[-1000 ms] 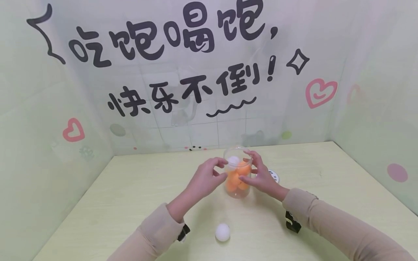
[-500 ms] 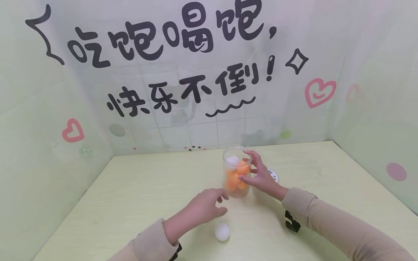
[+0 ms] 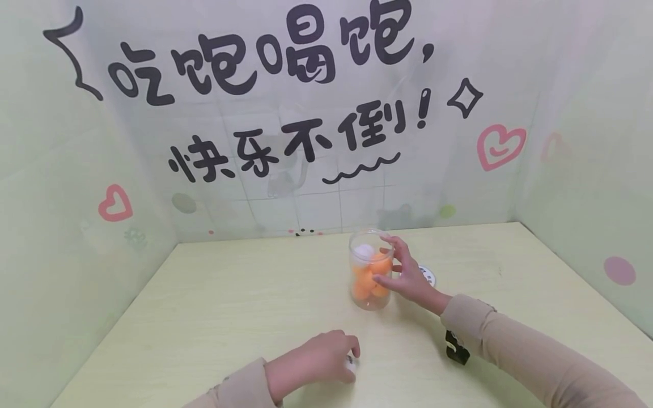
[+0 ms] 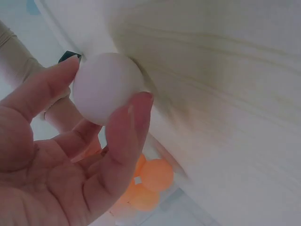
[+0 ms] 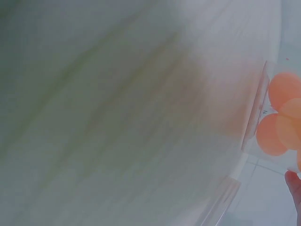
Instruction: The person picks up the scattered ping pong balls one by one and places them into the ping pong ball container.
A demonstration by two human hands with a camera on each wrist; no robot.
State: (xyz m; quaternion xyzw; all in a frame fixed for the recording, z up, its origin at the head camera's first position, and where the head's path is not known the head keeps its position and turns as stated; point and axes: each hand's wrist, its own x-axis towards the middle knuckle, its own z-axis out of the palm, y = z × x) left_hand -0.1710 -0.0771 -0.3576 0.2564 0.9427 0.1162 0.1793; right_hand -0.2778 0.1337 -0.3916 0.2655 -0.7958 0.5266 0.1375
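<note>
My left hand (image 3: 321, 358) is low over the front part of the table. Between its thumb and fingers it pinches a white ping-pong ball (image 4: 104, 84), mostly hidden by the fingers in the head view. Farther back, a clear plastic jar (image 3: 371, 304) stands upright and without a lid on it. Several orange ping-pong balls (image 3: 364, 283) and a white one (image 3: 364, 251) are inside. My right hand (image 3: 410, 276) holds the jar from its right side, thumb in front. At the edge of the right wrist view, a fingertip (image 5: 292, 179) touches the jar.
A round white lid-like disc (image 3: 429, 276) lies on the table behind my right hand, partly covered. The pale wooden table (image 3: 219, 300) meets a printed curtain (image 3: 285, 209) at the back and on both sides.
My left hand has left the jar and come down toward the front of the table, where it has taken hold of the loose white ball. My right hand and the jar stay put.
</note>
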